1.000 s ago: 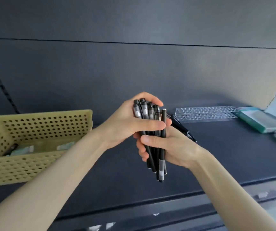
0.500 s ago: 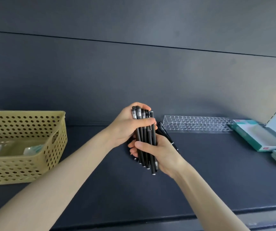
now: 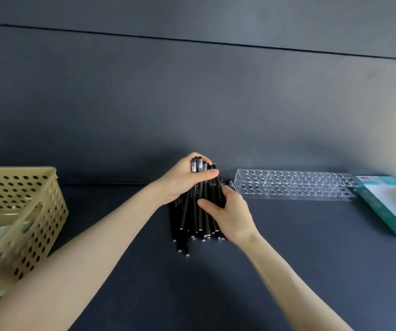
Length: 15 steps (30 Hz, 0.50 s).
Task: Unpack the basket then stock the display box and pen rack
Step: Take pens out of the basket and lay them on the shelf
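In the head view, a bundle of black pens [image 3: 192,217] is held between both hands over the middle of a dark bench [image 3: 287,271]. The upper, capped ends of the bundle are gripped by the left hand [image 3: 180,180], whose fingers are curled over the top and whose thumb is laid across the near side. The lower half of the bundle is clasped from the right by the right hand [image 3: 234,217], with the thumb pressed across the front of the pens and the fingers wrapped behind them. The pens are held roughly upright and are fanned out toward their lower ends, which are uneven in height. Whether these ends are touching the bench cannot be told.

A yellow perforated basket [image 3: 39,211] is set on the bench at the left, well apart from the hands. Pale packets [image 3: 1,232] are seen inside it, too blurred to be identified. A clear pen rack [image 3: 294,185] with rows of round holes is laid along the far edge of the bench, just to the right of the hands; no pens are seen standing in its holes. A teal and white display box [image 3: 392,209] is placed at the far right, its near end angled toward the right edge, just beside the right end of the rack. The scene is closed off at the back by a dark wall panel [image 3: 192,91].
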Motion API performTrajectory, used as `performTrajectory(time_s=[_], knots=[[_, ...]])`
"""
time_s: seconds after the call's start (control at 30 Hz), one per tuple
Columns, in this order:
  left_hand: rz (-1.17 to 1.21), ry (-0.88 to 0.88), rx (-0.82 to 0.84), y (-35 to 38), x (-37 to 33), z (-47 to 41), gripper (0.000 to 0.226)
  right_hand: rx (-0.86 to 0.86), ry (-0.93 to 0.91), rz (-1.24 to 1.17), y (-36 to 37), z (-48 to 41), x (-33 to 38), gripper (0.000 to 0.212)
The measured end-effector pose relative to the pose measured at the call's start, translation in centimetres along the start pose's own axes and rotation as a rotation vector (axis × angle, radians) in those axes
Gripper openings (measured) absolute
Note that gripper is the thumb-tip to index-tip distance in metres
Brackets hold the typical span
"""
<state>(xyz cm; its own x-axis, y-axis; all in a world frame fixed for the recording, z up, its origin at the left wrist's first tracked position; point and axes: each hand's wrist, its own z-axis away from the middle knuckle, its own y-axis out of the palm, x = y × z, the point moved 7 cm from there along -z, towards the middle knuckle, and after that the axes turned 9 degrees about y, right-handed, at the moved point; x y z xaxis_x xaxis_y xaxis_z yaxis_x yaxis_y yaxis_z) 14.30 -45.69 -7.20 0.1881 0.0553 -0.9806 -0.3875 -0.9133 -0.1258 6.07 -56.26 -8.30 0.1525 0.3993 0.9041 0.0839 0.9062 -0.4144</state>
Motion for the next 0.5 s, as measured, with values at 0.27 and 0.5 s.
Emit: performTrajectory(time_s=[0.27,0.5], knots=[[-0.342,-0.001,-0.133,-0.9,2.5,-0.5,0.036,-0.172,-0.094,0.326,-1.9,-2.1,-1.2,0.028],[-0.713,0.114,-0.29,-1.4,2.0,0.6,0.046,-0.287,-0.102,0.512,-1.8,-1.7,-2.0,0.037]])
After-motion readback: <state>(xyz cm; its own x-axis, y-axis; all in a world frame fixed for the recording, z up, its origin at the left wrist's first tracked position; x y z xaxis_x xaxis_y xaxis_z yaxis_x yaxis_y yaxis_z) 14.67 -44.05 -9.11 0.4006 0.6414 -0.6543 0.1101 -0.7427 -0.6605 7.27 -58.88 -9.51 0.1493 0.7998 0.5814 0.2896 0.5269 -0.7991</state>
